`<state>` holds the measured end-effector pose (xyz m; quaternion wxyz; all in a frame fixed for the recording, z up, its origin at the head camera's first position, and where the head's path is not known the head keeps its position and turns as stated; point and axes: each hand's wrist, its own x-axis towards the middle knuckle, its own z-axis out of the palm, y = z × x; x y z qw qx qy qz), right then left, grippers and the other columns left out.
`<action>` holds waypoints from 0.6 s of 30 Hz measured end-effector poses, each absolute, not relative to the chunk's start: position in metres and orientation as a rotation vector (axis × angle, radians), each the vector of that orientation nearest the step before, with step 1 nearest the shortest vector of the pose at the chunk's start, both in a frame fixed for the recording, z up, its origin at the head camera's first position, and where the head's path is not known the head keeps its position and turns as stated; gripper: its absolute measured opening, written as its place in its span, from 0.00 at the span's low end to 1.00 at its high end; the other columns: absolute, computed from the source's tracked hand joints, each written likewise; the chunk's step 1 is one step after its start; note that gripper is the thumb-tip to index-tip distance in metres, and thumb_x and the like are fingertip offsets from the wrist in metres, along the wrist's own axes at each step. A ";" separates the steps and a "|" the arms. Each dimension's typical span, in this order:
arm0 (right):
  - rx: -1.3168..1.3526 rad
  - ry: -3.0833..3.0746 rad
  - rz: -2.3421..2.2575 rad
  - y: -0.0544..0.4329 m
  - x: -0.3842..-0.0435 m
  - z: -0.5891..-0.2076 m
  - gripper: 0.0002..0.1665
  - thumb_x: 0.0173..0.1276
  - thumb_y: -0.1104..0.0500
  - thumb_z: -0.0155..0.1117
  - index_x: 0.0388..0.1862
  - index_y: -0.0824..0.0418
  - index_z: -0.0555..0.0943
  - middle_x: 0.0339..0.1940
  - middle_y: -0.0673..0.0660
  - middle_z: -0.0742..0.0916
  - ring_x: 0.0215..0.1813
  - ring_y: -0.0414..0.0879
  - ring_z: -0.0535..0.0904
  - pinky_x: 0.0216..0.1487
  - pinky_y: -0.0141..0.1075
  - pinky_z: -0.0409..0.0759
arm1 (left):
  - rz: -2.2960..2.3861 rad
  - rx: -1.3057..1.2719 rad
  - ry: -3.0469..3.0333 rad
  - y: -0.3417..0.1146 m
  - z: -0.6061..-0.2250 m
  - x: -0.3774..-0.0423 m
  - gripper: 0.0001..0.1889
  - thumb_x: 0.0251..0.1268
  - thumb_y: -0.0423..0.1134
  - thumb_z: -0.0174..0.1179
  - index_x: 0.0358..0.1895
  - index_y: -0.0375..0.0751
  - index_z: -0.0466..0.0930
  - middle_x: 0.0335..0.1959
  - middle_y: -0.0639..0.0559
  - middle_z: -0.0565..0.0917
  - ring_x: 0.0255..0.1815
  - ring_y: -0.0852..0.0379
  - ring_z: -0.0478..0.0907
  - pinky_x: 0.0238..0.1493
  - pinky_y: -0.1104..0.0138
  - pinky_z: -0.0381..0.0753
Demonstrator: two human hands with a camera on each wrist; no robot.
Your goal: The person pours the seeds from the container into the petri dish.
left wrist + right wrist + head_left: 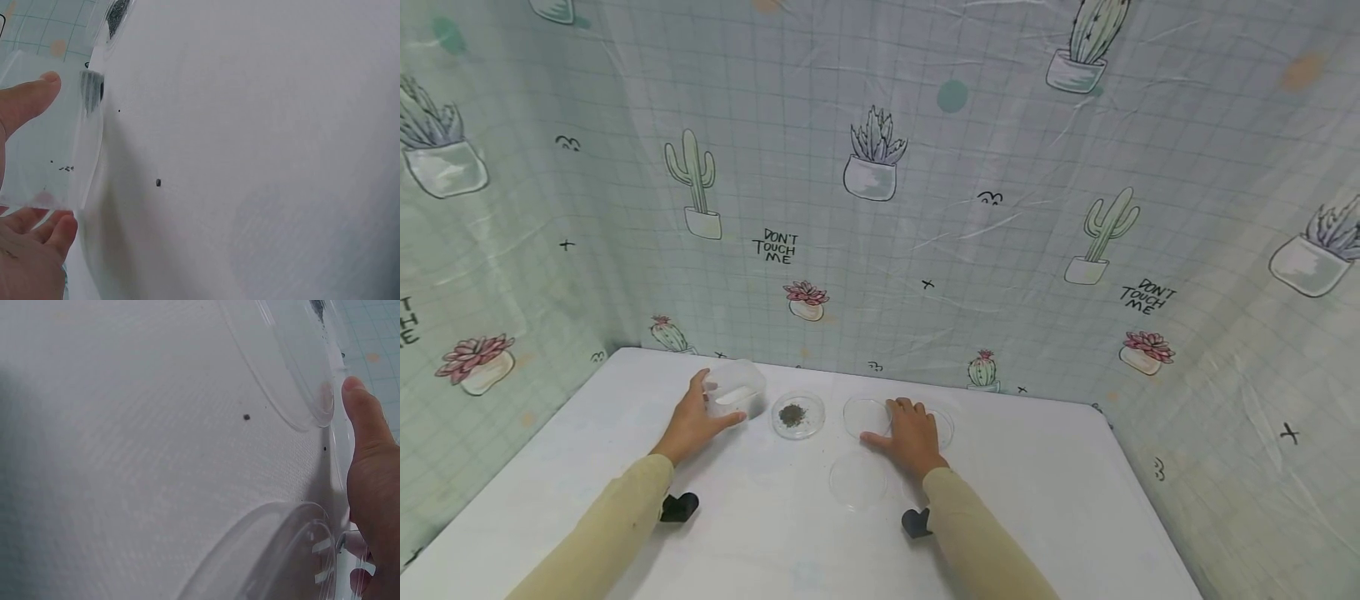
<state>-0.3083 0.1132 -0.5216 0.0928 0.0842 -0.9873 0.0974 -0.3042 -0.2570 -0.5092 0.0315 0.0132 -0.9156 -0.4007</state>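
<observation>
My left hand [695,422] grips a clear plastic container [741,387] at the table's far left, thumb on one side and fingers on the other. A few dark specks show on the container [56,137] in the left wrist view. To its right, a petri dish [811,427] holds a small heap of dark grains [792,415]. My right hand [912,437] holds another clear petri dish [856,417] by its edge, between thumb and fingers. Behind that hand, a further clear dish [947,427] is partly hidden. Nearer to me lies a clear round dish or lid [857,482].
The white table [775,542] has a few dark crumbs, one being a crumb [158,182] in the left wrist view. A cloth curtain [880,250] printed with cacti stands along the back and sides.
</observation>
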 end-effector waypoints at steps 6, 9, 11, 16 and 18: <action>0.259 -2.924 0.285 0.113 -0.306 -0.520 0.52 0.51 0.22 0.61 0.65 0.56 0.73 0.62 0.56 0.79 0.61 0.54 0.74 0.57 0.50 0.76 | -1.220 0.018 -2.806 -0.257 -0.509 -0.305 0.60 0.54 0.53 0.69 0.76 0.35 0.32 0.70 0.25 0.58 0.68 0.28 0.60 0.66 0.36 0.63; 0.263 -2.918 0.281 0.113 -0.306 -0.520 0.52 0.51 0.22 0.61 0.65 0.56 0.74 0.62 0.56 0.79 0.60 0.54 0.74 0.56 0.49 0.76 | -1.217 0.013 -2.799 -0.256 -0.507 -0.305 0.60 0.55 0.52 0.69 0.76 0.35 0.32 0.70 0.26 0.58 0.68 0.27 0.61 0.66 0.37 0.64; 0.263 -2.916 0.285 0.113 -0.306 -0.520 0.52 0.51 0.22 0.61 0.65 0.56 0.74 0.62 0.56 0.79 0.60 0.54 0.74 0.56 0.49 0.76 | -1.212 0.010 -2.792 -0.255 -0.506 -0.305 0.59 0.55 0.52 0.69 0.76 0.35 0.32 0.70 0.26 0.59 0.67 0.28 0.61 0.66 0.37 0.65; 0.264 -2.920 0.301 0.113 -0.305 -0.519 0.51 0.52 0.23 0.62 0.65 0.56 0.73 0.62 0.57 0.79 0.60 0.55 0.74 0.56 0.50 0.75 | -1.196 -0.005 -2.775 -0.252 -0.500 -0.304 0.58 0.56 0.52 0.69 0.76 0.36 0.33 0.70 0.27 0.60 0.66 0.27 0.64 0.65 0.40 0.68; 0.264 -2.921 0.307 0.113 -0.305 -0.518 0.51 0.52 0.24 0.62 0.65 0.56 0.73 0.62 0.57 0.79 0.60 0.55 0.74 0.56 0.50 0.75 | -1.199 -0.011 -2.769 -0.251 -0.497 -0.303 0.58 0.56 0.51 0.69 0.76 0.36 0.33 0.70 0.27 0.60 0.66 0.27 0.64 0.65 0.40 0.69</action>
